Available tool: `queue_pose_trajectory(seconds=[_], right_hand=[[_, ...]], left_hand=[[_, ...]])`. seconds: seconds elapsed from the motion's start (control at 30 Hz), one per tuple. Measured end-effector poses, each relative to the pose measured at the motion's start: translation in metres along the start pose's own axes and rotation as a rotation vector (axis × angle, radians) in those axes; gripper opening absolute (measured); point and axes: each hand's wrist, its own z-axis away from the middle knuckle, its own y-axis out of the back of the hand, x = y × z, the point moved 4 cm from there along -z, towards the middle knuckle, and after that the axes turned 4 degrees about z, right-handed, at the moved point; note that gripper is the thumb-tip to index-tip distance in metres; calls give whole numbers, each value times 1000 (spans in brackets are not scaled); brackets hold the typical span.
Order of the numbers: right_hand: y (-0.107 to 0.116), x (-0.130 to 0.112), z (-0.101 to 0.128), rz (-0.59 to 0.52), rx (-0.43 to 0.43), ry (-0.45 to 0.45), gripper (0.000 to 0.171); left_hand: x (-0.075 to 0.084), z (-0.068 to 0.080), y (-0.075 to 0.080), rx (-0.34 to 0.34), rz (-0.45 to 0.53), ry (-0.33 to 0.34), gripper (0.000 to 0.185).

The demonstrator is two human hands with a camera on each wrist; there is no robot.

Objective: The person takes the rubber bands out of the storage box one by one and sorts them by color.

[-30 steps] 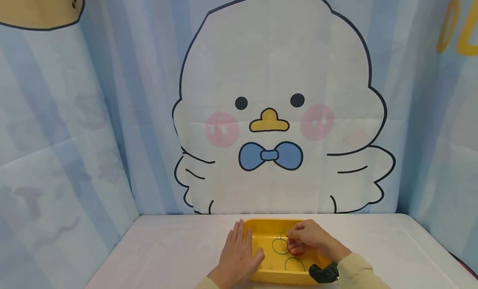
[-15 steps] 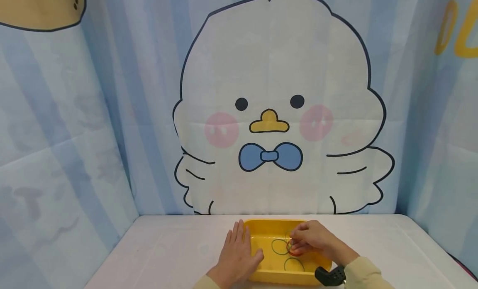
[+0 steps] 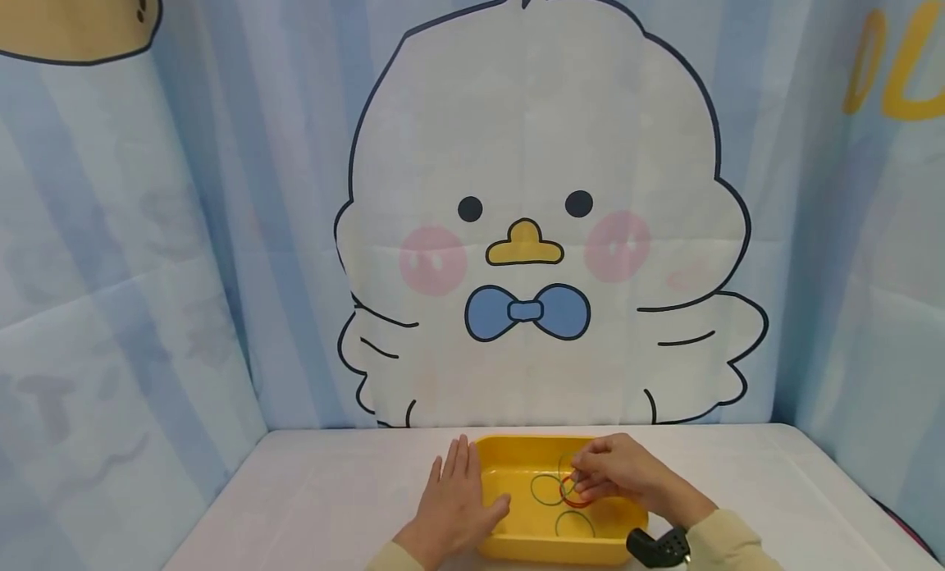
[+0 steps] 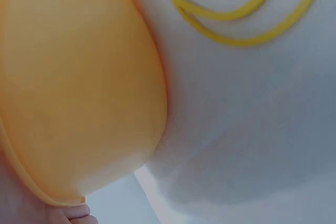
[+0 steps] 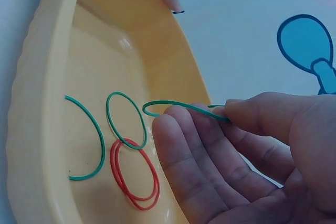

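Tray point(image 3: 550, 550) sat between tabletop point(image 3: 325, 485) side edges, left hand point(image 3: 456, 495) laid straight-fingered at its left wall, likely bracing it, right hand point(image 3: 623, 475) pinching one green band point(image 5: 173, 103) up, presumably for clearance.

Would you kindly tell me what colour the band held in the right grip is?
The band is green, clearest in the right wrist view.

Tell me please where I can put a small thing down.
Bare: white table left of the left hand and right of the right sleeve. Crowded: inside the yellow tray, with red rubber bands, green rubber bands and the right hand; beside the tray, yellow rubber bands.
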Motion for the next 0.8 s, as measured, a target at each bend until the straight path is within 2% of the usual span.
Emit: queue_pose_trajectory(seconds=[0.23,0.8], right_hand=[[0,-2,5,-28,-42,19,32],[-2,-7,19,-96,-136,52,35]], left_hand=[[-1,1,-3,-12,0,3,89],[1,2,-2,8,11,2,83]])
